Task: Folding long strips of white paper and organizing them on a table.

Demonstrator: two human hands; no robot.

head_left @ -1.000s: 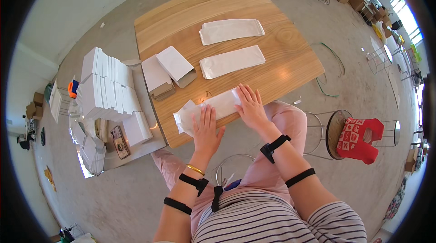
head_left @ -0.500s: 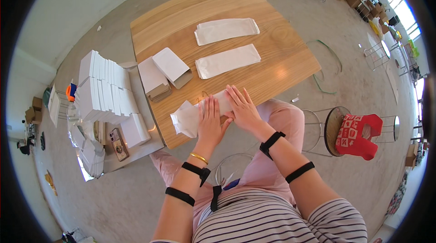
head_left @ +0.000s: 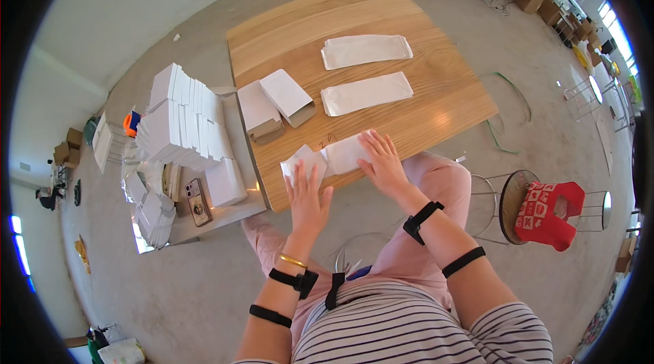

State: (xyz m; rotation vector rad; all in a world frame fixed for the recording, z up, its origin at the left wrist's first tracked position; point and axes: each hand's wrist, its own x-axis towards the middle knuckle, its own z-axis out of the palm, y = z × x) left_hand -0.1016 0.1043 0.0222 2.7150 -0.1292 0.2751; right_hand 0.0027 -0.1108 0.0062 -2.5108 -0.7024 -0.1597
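A flat white paper piece (head_left: 345, 153) lies by the near edge of the wooden table (head_left: 436, 125), with a folded-looking flap (head_left: 308, 157) at its left end. My left hand (head_left: 306, 202) is open, its spread fingertips at that flap. My right hand (head_left: 385, 165) rests open and flat on the right end of the piece. Whether it is a bag or an unfolded carton I cannot tell. Farther back lie two flat stacks of similar white pieces, a nearer stack (head_left: 368, 93) and a farther stack (head_left: 368, 51). Left of them, a white box (head_left: 287, 93) leans on white folded cartons (head_left: 259, 111).
A lower side table at the left holds tall rows of white cartons (head_left: 184, 115) and a phone (head_left: 198, 202). To my right stands a stool with a red bag (head_left: 550, 213) on it. A green strap (head_left: 507, 85) lies on the floor. People sit at the far right.
My left hand has slid left off the middle of the white piece to its flap end, so my hands are farther apart. The whole view has shifted slightly.
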